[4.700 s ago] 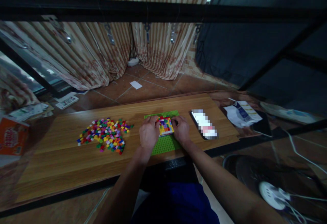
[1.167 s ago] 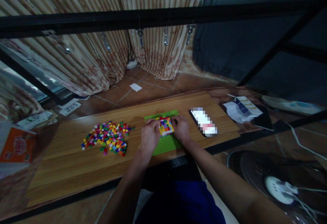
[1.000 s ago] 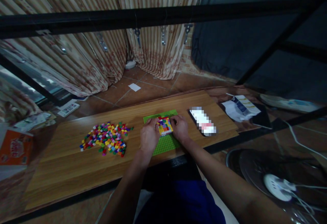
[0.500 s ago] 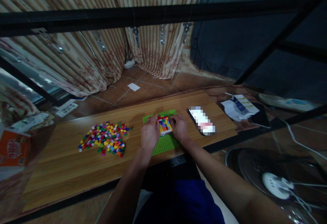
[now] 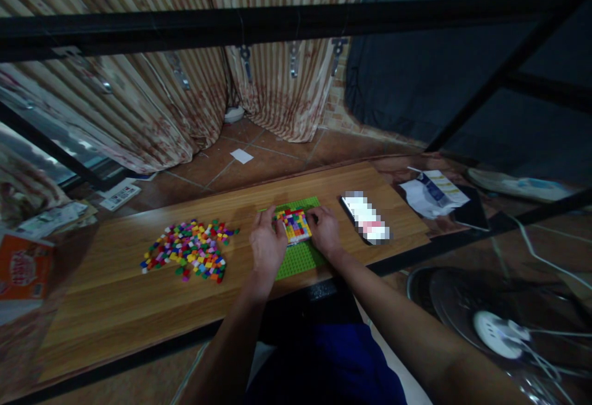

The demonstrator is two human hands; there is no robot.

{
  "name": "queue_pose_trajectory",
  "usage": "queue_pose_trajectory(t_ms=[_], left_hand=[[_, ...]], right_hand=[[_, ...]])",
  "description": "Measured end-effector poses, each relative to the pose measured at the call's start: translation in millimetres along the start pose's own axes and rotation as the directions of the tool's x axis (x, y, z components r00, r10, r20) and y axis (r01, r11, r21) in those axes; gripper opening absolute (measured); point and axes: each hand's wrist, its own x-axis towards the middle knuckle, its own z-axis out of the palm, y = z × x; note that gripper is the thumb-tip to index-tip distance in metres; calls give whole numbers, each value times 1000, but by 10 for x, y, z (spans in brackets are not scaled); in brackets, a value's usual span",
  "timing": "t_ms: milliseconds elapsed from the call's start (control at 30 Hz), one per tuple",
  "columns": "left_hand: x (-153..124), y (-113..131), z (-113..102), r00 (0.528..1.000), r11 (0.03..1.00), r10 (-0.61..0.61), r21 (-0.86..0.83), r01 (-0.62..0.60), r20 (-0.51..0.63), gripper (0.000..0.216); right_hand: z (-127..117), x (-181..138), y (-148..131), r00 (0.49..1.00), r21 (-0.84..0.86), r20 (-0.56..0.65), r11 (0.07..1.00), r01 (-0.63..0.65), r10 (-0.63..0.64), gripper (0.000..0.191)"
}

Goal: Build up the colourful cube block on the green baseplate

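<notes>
A small rectangular panel of colourful toy bricks (image 5: 296, 227), in yellow, purple, red, orange and white, sits on a green studded baseplate (image 5: 300, 263). My left hand (image 5: 268, 245) is closed at the panel's left edge, its thumb along the side and its fingers near the far left corner. Opposite it, my right hand (image 5: 326, 231) has curled fingers against the panel's right edge; its fingertips are partly hidden. Left of the baseplate, a loose pile of small mixed-colour bricks (image 5: 194, 248) is spread over the wooden board.
A phone (image 5: 365, 217) with a lit, blurred screen lies right of the baseplate on the wooden board (image 5: 129, 306). Crumpled paper packaging (image 5: 435, 194) is beyond the board's right end. An orange box (image 5: 25, 266) stands at far left. A black metal bar (image 5: 296, 23) crosses above.
My left hand has shifted slightly left, uncovering more of the panel's left side. My right hand stays at the right edge with little visible change.
</notes>
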Motion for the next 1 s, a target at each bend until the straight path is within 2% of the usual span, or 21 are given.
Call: queue_pose_trajectory(t_ms=[100,300,533,833,1000], left_hand=[[60,-84,44,999,998,-36,-57,34,-34,38],[150,-258,231,980,944,-154,-275,183,125,36],[128,-246,283,945,859,-255,-402,318,203,38],[127,-174,313,931,795,-321,-484,366,175,32],[125,-178,345,943,820,-306,-467,330,130,29]], right_hand=[[-2,-1,-1,1000,-4,4,1000,2,-2,21],[-2,-2,4,1000,5,7,1000,1,-1,20],[6,1,10,1000,2,1,1000,0,0,20],[-4,6,8,1000,10,8,1000,-5,5,20],[2,8,12,1000,0,9,1000,2,-2,22]])
